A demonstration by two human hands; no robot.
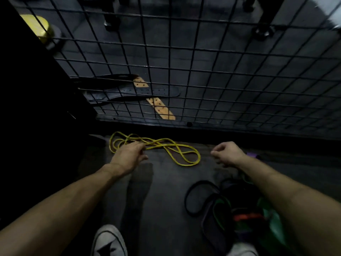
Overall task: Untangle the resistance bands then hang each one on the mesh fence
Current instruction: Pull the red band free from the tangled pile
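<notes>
A thin yellow resistance band (177, 154) lies in tangled loops on the dark floor just below the black mesh fence (203, 71). My left hand (129, 156) reaches down over the left part of the yellow loops, fingers curled at the strands; whether it grips them is unclear. My right hand (227, 152) hovers to the right of the yellow band with loosely curled fingers and holds nothing. A tangled heap of black (193, 200), green (219, 209) and orange (245, 217) bands lies on the floor under my right forearm.
Behind the fence lie a black weight belt (147, 92) and a tan belt (162, 109). A yellow weight (39, 27) sits at the far left behind the mesh. A purple band end (252, 155) shows by my right wrist. My white shoes (108, 241) stand at the bottom.
</notes>
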